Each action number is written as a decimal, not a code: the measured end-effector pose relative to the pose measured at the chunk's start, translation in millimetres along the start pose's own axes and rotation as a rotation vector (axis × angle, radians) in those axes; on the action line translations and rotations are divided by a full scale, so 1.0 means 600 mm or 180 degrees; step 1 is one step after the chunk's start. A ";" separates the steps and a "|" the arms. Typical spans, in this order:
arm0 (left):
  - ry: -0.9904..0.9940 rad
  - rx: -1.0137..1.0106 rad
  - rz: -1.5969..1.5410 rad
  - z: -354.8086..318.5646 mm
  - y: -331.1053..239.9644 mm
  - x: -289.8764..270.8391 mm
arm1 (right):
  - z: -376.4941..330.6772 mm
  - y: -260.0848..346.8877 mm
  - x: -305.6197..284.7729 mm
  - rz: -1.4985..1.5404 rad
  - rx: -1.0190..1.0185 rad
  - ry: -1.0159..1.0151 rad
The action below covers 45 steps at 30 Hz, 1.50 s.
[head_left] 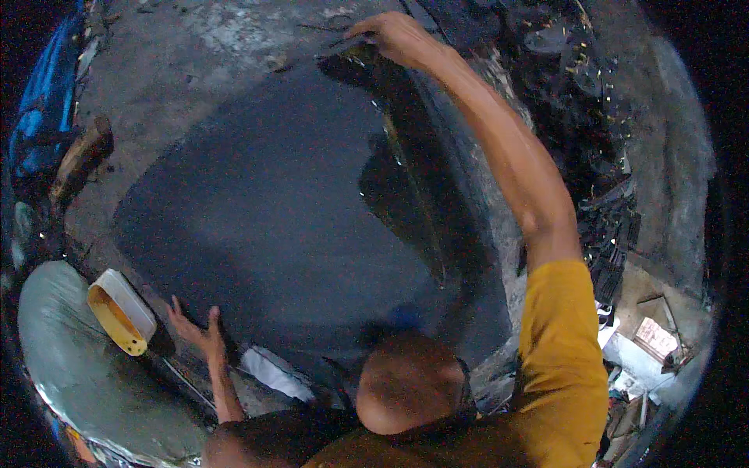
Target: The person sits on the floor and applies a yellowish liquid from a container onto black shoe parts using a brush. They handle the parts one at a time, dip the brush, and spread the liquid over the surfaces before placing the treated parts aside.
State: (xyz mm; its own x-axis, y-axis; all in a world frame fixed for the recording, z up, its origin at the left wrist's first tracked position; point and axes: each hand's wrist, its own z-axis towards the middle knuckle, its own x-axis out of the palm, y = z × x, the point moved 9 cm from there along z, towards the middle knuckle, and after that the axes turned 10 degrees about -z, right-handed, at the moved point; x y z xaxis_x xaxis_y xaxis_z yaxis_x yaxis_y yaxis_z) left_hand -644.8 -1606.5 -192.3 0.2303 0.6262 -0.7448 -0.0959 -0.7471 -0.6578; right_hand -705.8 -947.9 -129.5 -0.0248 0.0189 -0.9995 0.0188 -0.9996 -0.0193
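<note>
A broad dark grey sheet (273, 187) lies spread on the ground in front of me. Along its right part runs a dark, glossy, uneven-edged piece (402, 156); its material is hard to make out. My right hand (398, 39) reaches to the far end of this piece, fingers bent down and closed on its tip. Near the sheet's lower left edge, my left hand (199, 331) is held with thumb and fingers spread, nothing in it. Whether it touches the sheet I cannot tell.
A white and yellow oblong container (125, 312) and a large grey-green sack-like bundle (66, 351) sit at the left. Beyond them are a wooden piece (82, 156) and blue material (47, 101). White cloth (273, 374) lies near. Dark clutter (577, 86) lines the right.
</note>
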 end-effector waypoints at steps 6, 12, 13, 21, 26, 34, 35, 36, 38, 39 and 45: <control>0.0502 -0.0127 0.0840 0.019 0.035 -0.013 | -0.194 0.058 0.049 -0.0199 0.0167 0.0674; 0.0239 0.0492 0.1113 0.019 0.088 -0.029 | -0.504 0.150 0.007 0.0138 0.0516 0.0958; 0.0302 0.0544 0.0902 0.025 0.075 -0.014 | -0.575 0.155 0.005 0.0135 0.0644 0.0922; 0.0473 0.1115 0.0136 0.024 0.059 -0.023 | -0.982 0.236 -0.009 0.0422 0.1493 0.0846; 0.0223 0.1347 0.0298 0.042 0.121 -0.041 | -1.053 0.356 -0.078 0.0030 0.2733 -0.0897; -0.0074 0.1450 0.0309 0.021 0.123 -0.046 | -1.134 0.402 -0.025 -0.0159 0.5350 0.0168; -0.0077 0.1410 0.0320 0.022 0.125 -0.047 | -1.118 0.383 -0.015 -0.0122 0.5289 0.0275; -0.0050 0.1363 0.0330 0.018 0.119 -0.043 | -1.101 0.370 -0.005 -0.0099 0.5241 0.0411; 0.0036 0.1208 0.0089 0.005 0.105 -0.037 | -1.033 0.355 0.001 -0.0318 0.4953 -0.0060; 0.0068 0.1109 -0.0162 0.002 0.090 -0.037 | -0.988 0.349 0.005 -0.0400 0.4784 -0.0296; -0.0018 0.0473 -0.0526 -0.020 0.042 -0.059 | -0.657 0.260 0.028 0.0126 0.4674 -0.0100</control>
State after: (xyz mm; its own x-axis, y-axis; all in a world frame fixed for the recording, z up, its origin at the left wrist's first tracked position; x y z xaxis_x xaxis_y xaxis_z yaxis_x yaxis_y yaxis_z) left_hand -643.8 -1650.3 -181.3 0.2492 0.7389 -0.6260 -0.1990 -0.5935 -0.7798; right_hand -309.0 -1096.2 -158.7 -0.0702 0.0102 -0.9975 -0.9902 -0.1219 0.0684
